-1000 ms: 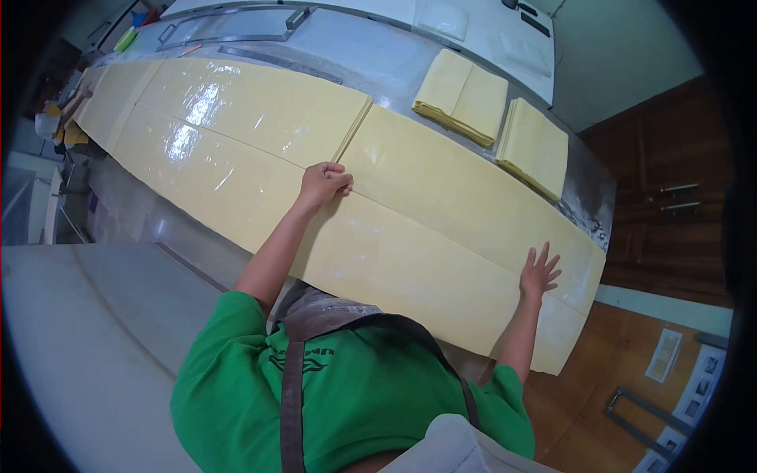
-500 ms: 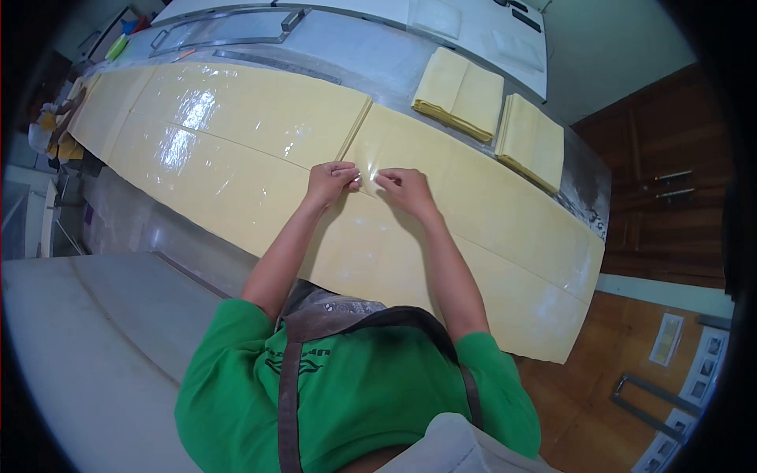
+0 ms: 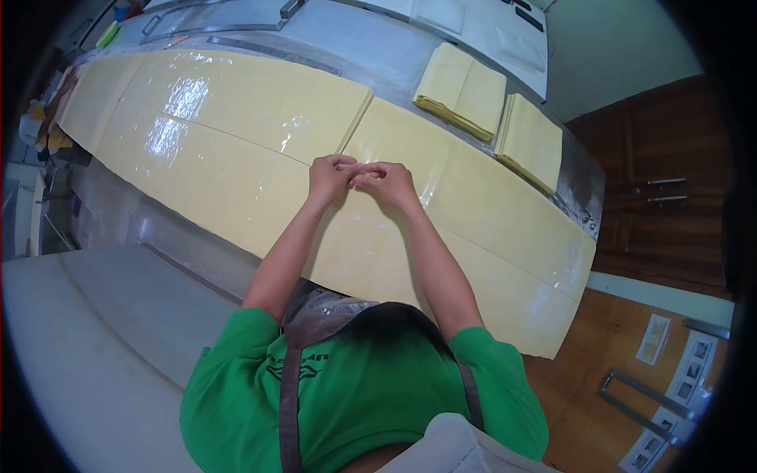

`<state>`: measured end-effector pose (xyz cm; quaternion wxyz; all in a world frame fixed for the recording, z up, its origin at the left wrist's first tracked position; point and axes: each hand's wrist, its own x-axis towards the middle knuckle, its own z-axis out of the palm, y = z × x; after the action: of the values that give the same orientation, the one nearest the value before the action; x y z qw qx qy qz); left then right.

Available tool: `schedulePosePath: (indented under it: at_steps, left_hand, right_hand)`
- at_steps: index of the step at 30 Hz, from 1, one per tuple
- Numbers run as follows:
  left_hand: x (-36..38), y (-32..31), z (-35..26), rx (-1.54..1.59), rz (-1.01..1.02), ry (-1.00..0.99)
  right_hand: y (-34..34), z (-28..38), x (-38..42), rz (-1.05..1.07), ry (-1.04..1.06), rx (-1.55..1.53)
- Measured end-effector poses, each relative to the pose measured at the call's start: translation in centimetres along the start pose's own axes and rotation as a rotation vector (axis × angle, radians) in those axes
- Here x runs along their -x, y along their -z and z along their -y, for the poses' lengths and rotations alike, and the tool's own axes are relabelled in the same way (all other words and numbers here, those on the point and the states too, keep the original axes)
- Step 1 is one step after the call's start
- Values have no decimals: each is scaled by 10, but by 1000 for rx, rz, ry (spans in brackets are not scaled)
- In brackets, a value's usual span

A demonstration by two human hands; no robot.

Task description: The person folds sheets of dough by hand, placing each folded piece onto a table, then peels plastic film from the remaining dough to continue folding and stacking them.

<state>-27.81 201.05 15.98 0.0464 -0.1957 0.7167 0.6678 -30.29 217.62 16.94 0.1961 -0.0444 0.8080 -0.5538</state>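
Note:
My left hand (image 3: 327, 180) and my right hand (image 3: 388, 185) meet at the fingertips above the middle of a long pale-yellow sheet (image 3: 481, 213), which looks like thin dough. Both hands are closed in a pinch on what looks like clear plastic film; the pinched part is mostly hidden between the fingers. A glossy streak of film (image 3: 428, 188) shows just right of my right hand. Left of my hands, a second yellow sheet (image 3: 236, 94) carries strong crinkled glare. Its thick edge (image 3: 356, 122) runs away from my left hand.
Two folded stacks of yellow sheets, a left stack (image 3: 461, 88) and a right stack (image 3: 530, 142), lie on the table's far side. A metal frame (image 3: 229, 27) is at the back. Another person (image 3: 35, 126) stands at the far left end. A grey surface (image 3: 95, 339) lies near left.
My right hand has moved left, closing the small gap so that its fingertips now meet my left hand's. The glare between the hands is gone. The view has shifted slightly.

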Motion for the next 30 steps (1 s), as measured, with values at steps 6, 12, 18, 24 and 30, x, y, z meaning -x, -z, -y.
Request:
schedulePosePath:
  at_steps: [6,12,18,24,30]
  left_hand:
    - [1,-7,-4,156,-63,-66]
    - [3,1,2,64,-13,-92]
    - [-4,-9,-3,76,-29,-56]
    - [-6,-10,-10,226,0,29]
    - [-5,0,-4,99,7,-34]
  right_hand:
    - [2,21,-1,-73,-98,264]
    - [9,12,-3,-42,-56,26]
    - [6,30,14,-20,56,-78]
    - [7,33,8,-28,-171,100]
    - [4,41,18,-48,11,-47]
